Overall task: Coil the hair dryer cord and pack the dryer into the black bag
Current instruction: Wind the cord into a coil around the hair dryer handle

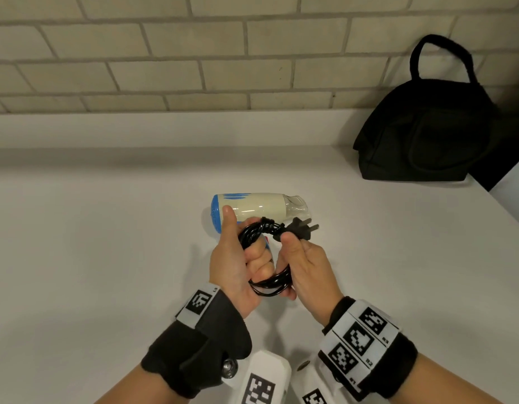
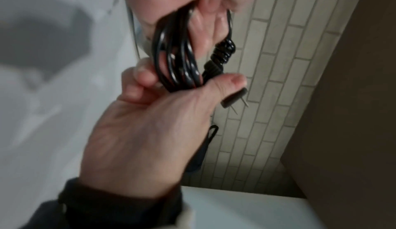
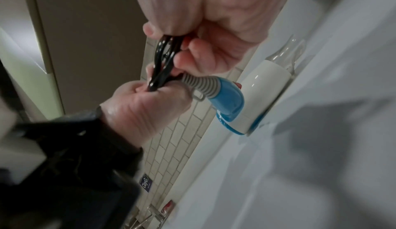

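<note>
A white hair dryer [image 1: 258, 206] with a blue rear end lies on the white counter [image 1: 106, 243], its clear nozzle pointing right. Its black cord [image 1: 270, 282] is wound into a coil of several loops just in front of it. My left hand [image 1: 246, 249] grips the coil's upper part, thumb up against the dryer's blue end. My right hand [image 1: 293, 249] holds the coil's lower loops, its thumb pressing by the plug [image 1: 300, 228]. In the right wrist view the grey strain relief [image 3: 197, 83] leaves the blue handle [image 3: 227, 97]. The black bag [image 1: 427, 126] stands at the back right, away from both hands.
A tiled brick wall [image 1: 194, 68] runs behind the counter, above a low white ledge [image 1: 165, 129]. The counter's right edge [image 1: 503, 199] falls off just past the bag, with a dark gap there.
</note>
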A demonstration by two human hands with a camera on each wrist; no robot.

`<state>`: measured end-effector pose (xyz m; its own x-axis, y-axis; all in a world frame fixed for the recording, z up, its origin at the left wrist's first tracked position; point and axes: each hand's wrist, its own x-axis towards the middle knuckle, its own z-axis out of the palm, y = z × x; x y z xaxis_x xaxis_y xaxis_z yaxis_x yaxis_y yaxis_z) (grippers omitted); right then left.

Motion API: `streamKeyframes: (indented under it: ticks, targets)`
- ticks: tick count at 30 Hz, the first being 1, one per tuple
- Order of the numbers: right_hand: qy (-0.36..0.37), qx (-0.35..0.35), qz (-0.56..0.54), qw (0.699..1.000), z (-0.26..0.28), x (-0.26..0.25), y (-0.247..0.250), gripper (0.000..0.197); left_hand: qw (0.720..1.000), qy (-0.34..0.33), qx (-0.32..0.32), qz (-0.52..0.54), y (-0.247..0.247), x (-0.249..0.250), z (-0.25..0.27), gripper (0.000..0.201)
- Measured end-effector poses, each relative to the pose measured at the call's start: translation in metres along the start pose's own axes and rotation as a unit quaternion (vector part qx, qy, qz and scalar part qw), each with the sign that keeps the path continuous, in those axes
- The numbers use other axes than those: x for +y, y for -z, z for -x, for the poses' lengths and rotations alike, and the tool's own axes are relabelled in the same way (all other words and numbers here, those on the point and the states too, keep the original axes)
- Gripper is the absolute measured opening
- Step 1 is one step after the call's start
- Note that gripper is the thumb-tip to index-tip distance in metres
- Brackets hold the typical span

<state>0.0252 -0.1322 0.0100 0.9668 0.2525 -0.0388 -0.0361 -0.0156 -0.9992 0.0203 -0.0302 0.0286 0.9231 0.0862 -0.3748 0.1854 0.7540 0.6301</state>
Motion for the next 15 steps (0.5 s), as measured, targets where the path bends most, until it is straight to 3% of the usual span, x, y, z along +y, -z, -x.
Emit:
streamKeyframes:
  ticks: [3, 7, 10, 15]
  targets:
    - [-0.016, -0.005, 0.026, 1.000, 0.001, 0.008, 0.001, 0.049, 0.995, -0.014, -0.029, -0.099, 0.003, -0.001, 0.005, 0.033]
    - [0.028, 0.014, 0.100, 0.995, -0.002, 0.011, 0.010, 0.043, 0.950, -0.057, -0.038, -0.304, 0.007, -0.004, 0.004, 0.012]
    - [0.109, 0.013, 0.120, 0.987, -0.002, 0.010, 0.014, 0.009, 0.949, -0.051, -0.027, -0.311, 0.005, -0.004, 0.004, 0.007]
    - [0.201, -0.005, 0.075, 0.977, -0.003, 0.011, 0.018, 0.017, 0.936, -0.079, -0.050, -0.340, -0.002, 0.000, 0.006, 0.009]
